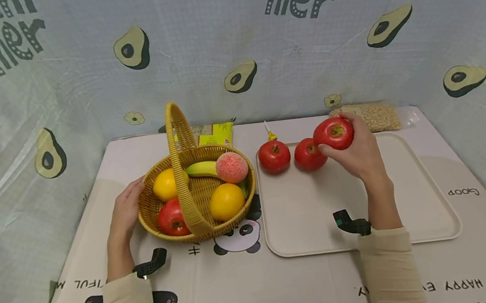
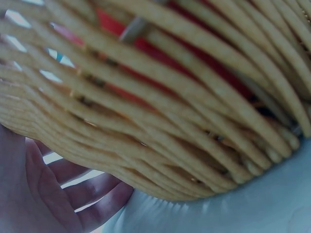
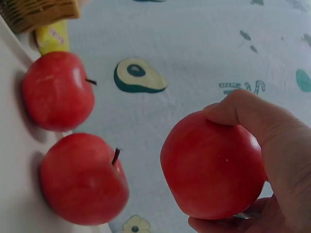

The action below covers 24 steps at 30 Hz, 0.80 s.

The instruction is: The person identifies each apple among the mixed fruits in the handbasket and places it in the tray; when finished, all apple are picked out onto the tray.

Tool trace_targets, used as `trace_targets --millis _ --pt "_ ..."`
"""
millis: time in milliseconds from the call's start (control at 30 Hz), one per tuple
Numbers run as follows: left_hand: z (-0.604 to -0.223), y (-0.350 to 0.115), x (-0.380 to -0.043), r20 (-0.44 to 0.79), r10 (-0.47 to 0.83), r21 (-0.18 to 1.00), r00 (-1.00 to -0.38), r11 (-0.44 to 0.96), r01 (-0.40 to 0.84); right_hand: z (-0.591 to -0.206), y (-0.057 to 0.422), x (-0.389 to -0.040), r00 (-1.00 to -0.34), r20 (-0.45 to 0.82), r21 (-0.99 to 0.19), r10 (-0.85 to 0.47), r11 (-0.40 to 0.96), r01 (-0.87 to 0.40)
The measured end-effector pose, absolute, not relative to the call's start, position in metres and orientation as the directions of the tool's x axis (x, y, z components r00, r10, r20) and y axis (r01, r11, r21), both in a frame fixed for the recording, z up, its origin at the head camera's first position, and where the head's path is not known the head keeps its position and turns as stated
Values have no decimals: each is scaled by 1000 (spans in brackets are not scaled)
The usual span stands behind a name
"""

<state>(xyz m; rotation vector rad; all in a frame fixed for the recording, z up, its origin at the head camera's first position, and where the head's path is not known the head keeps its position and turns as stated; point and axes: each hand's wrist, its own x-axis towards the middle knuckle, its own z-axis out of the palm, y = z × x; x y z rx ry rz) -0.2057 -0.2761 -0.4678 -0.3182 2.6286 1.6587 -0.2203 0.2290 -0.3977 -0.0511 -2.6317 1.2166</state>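
The right grip (image 1: 361, 152) holds an apple (image 1: 333, 134) and the loose left grip (image 1: 125, 208) touches the basket (image 1: 200, 196); carrying seems in hand, next needing gentle release.

Free tray front (image 1: 304, 216), two apples (image 1: 274, 157) behind

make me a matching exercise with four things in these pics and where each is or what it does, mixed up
1. banana
2. right hand
3. clear bag
4. left hand

A. against the outside of the basket
B. holding a red apple
C. inside the basket
D. by the far edge of the tray

Pairs: 1-C, 2-B, 3-D, 4-A
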Motion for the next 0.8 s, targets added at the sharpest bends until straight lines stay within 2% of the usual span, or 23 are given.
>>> trace_targets --millis 500,800 --pt "-467 -278 -205 -107 -146 896 -984 415 -159 -419 252 -232 -931 182 -788 315 613 54" --pt "-467 -277 -205 -118 -156 892 -981 418 -174 -431 259 -236 -936 110 -790 336 600 123"
